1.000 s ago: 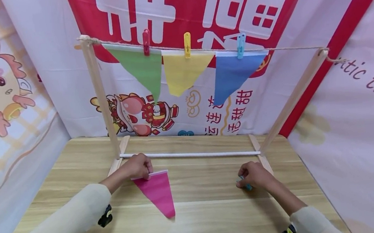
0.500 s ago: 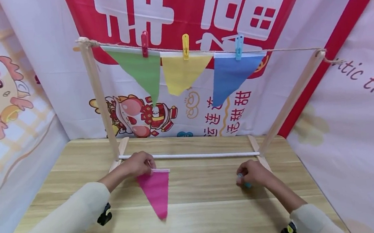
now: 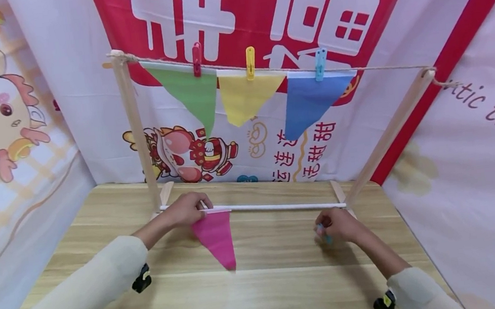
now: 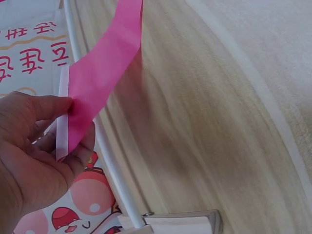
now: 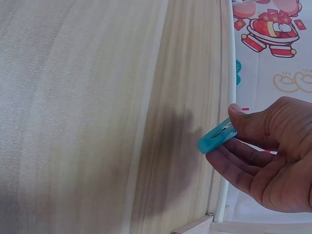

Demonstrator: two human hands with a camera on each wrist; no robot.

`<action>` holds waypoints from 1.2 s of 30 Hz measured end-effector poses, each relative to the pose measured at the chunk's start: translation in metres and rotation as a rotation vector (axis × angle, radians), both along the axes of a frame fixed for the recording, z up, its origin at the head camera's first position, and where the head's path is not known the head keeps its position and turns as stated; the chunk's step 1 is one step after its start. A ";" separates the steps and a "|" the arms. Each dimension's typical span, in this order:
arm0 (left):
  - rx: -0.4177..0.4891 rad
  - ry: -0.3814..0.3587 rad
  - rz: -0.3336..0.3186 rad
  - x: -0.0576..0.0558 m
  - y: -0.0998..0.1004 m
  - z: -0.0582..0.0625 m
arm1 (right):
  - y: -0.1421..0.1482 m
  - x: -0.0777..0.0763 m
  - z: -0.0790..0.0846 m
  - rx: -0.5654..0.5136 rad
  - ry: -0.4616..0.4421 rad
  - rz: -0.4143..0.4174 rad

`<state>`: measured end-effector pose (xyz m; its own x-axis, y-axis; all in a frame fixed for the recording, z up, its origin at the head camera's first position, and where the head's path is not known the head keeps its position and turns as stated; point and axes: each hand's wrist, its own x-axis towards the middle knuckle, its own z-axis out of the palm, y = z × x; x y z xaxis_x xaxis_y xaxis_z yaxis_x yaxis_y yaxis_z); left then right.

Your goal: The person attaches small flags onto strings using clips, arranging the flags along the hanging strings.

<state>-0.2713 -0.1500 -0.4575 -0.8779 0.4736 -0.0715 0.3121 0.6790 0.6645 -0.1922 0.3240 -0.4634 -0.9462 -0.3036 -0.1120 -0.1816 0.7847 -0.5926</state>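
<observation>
My left hand (image 3: 188,209) pinches a pink triangular pennant (image 3: 216,237) by its white-edged top, between thumb and fingers. In the left wrist view the pennant (image 4: 102,68) stretches away from the hand above the wooden tabletop. On the right, my right hand (image 3: 339,225) holds a teal clothespin (image 5: 217,136) between thumb and fingertips, over the table. Above both hands a twine line (image 3: 393,67) carries a green pennant (image 3: 192,92), a yellow pennant (image 3: 247,93) and a blue pennant (image 3: 314,98). A red clothespin (image 3: 197,59), a yellow clothespin (image 3: 251,62) and a blue clothespin (image 3: 320,63) grip them.
The twine spans a left wooden post (image 3: 135,131) and a right wooden post (image 3: 389,135). A white rod (image 3: 281,205) joins them low over the wooden table (image 3: 263,290). Printed cloth (image 3: 101,115) hangs behind and at both sides.
My left hand has lifted slightly and moved right with the pink pennant, which now hangs nearer the white rod. My right hand, still holding the clothespin, has risen a little.
</observation>
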 end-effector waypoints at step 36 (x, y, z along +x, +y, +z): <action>0.101 0.021 0.081 -0.002 0.018 0.031 | 0.002 -0.013 0.035 0.016 0.081 0.021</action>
<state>-0.2730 -0.1319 -0.4261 -0.9143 0.4050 -0.0082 0.2737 0.6325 0.7246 -0.2055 0.3262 -0.4279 -0.9457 -0.3224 -0.0400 -0.2452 0.7892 -0.5631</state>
